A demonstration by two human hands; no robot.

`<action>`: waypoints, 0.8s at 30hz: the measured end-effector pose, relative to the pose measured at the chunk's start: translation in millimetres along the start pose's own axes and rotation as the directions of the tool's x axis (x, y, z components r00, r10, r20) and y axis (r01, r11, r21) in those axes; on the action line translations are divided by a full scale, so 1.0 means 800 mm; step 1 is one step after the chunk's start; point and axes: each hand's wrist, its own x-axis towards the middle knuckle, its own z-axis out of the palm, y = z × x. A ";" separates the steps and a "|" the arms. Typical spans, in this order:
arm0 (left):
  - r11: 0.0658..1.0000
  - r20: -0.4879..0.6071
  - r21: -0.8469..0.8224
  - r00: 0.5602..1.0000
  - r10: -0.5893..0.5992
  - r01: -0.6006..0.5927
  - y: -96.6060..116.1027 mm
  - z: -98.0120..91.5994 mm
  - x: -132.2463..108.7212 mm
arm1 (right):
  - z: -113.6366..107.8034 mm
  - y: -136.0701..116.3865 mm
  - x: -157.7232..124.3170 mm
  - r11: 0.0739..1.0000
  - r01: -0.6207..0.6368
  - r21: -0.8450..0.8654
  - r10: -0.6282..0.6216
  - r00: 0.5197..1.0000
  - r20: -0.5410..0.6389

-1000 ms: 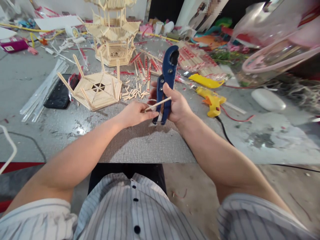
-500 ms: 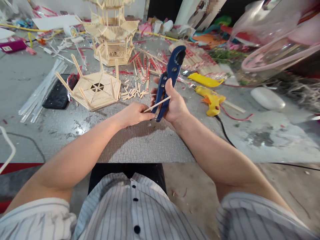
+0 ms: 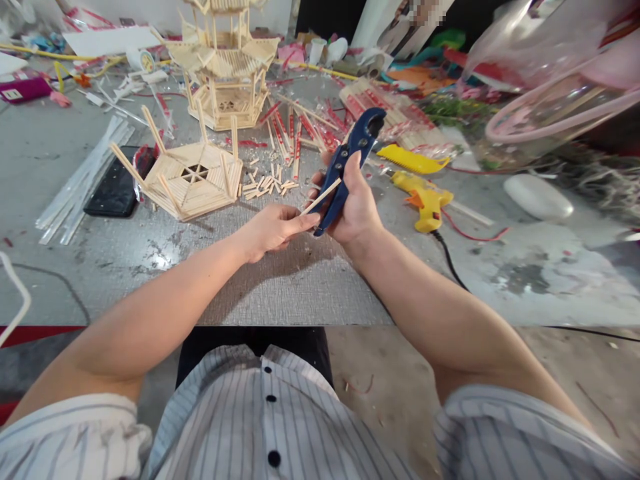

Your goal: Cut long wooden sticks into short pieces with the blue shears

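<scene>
My left hand (image 3: 281,230) pinches a thin pale wooden stick (image 3: 324,195), which slants up and to the right across the handles of a blue pipe cutter (image 3: 345,163). The fingers of my right hand (image 3: 356,210) are wrapped round that cutter, its hooked jaw pointing up and away from me. To the left stands a hexagonal stick base (image 3: 193,175) with upright posts at its corners. Several short cut stick pieces (image 3: 267,187) lie scattered between the base and my hands.
A tiered stick pagoda (image 3: 227,87) stands behind the base. On the right lie a yellow glue gun (image 3: 424,200) with a black cord and a yellow saw-toothed tool (image 3: 413,160). A phone (image 3: 114,190) and clear glue sticks (image 3: 83,180) are at left; wrapped chopsticks (image 3: 385,113) lie farther back.
Both hands have shifted slightly to the right. The cutter has tilted further right and its jaw sits a little lower, with the stick still in my left fingers.
</scene>
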 end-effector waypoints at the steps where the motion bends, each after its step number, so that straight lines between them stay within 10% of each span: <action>1: 1.000 0.008 -0.018 1.000 0.012 -0.011 -0.001 -0.001 0.000 | -0.003 0.001 0.003 1.000 0.004 -0.007 -0.004 1.000 -0.003; 11: 0.976 -0.150 0.120 0.968 0.199 -0.182 -0.001 0.002 -0.002 | -0.014 -0.011 0.008 0.999 -0.023 0.033 0.026 0.995 -0.098; 24: 0.857 0.145 0.428 0.958 0.248 -0.287 -0.002 0.001 -0.011 | -0.009 -0.008 0.011 0.997 0.065 -0.036 -0.066 0.998 -0.024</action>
